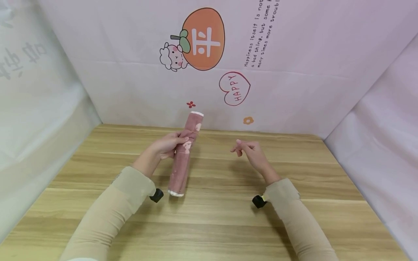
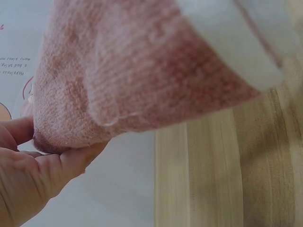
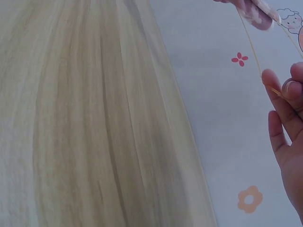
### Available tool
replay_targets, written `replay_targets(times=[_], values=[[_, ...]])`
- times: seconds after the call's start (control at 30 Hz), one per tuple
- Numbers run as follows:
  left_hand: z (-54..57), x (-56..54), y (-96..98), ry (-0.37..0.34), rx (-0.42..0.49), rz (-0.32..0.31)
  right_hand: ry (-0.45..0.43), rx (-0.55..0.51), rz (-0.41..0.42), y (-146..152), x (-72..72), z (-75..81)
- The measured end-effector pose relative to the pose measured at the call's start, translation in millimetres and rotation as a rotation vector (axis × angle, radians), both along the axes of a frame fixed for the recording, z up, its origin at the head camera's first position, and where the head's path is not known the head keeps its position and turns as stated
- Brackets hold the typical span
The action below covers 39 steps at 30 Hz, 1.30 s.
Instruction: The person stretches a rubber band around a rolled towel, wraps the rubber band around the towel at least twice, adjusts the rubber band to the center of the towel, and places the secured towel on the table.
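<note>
A pink rolled towel point(image 1: 180, 168) with white end edges and pale printed figures slants above the table. My left hand point(image 1: 167, 145) grips it around the middle, thumb across the front. The left wrist view shows the towel's fuzzy pile point(image 2: 132, 71) close up, with the left hand point(image 2: 38, 175) at its lower side. Off to the right, my right hand point(image 1: 254, 154) pinches a thin yellowish rubber band point(image 3: 251, 40) between thumb and forefinger. The band stretches from the towel, seen at the top of the right wrist view, to the right fingers point(image 3: 279, 106).
The wooden table point(image 1: 209, 224) reaches back to a white printed backdrop point(image 1: 137, 94) with cartoon figures and lettering. White cloth walls point(image 1: 375, 119) stand at both sides. Small black wrist cameras, including the left one point(image 1: 157, 195), hang at the beige sleeve cuffs.
</note>
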<state>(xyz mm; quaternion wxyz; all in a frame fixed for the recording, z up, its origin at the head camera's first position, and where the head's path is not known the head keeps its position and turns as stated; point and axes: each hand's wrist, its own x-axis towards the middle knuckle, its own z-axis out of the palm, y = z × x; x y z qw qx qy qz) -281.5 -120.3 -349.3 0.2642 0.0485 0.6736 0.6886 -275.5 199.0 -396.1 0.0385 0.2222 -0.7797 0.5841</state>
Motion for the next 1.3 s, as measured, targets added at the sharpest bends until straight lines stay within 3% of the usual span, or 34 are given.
replay_targets(times=[0.43,0.8,0.9,1.07,1.2,1.3], values=[[-4.0,-1.2,-1.5,-0.004,0.039,0.032,-0.018,0.017,-0.039,23,-2.9,-4.9],[-8.8,-3.3,-7.3,-0.001,0.18,0.054,0.008,-0.077,-0.041,39,-5.8,-3.7],[-8.5,-2.8,-4.9,-0.02,0.174,0.08,0.013,-0.188,0.012,40,-6.5,-6.0],[-11.3,-0.9,5.1,-0.065,0.139,0.085,0.024,-0.449,0.168,27,-8.5,-7.6],[-12.9,-0.7,12.7,-0.078,0.148,0.097,0.067,-0.566,0.251,13,-11.3,-5.9],[-12.6,-1.3,13.5,-0.087,0.158,0.12,0.036,-0.642,0.277,8,-11.4,-3.3]])
